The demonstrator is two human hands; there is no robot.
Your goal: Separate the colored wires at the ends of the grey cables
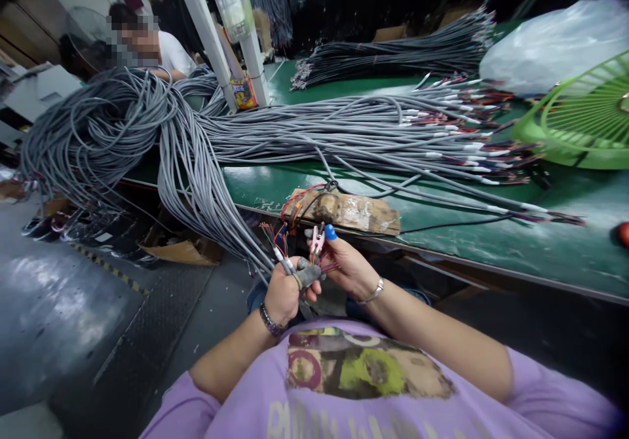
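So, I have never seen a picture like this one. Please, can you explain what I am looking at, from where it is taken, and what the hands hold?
The camera sits on a person's head and looks down, so you see that person's own arms and purple shirt. The left hand grips the end of a grey cable, whose thin coloured wires stick out. The right hand holds small clips beside those wires; one fingertip wears a blue cap. On the green bench lie many more grey cables, a worn taped block, a green fan guard and a plastic bag. Another person sits behind the cables.
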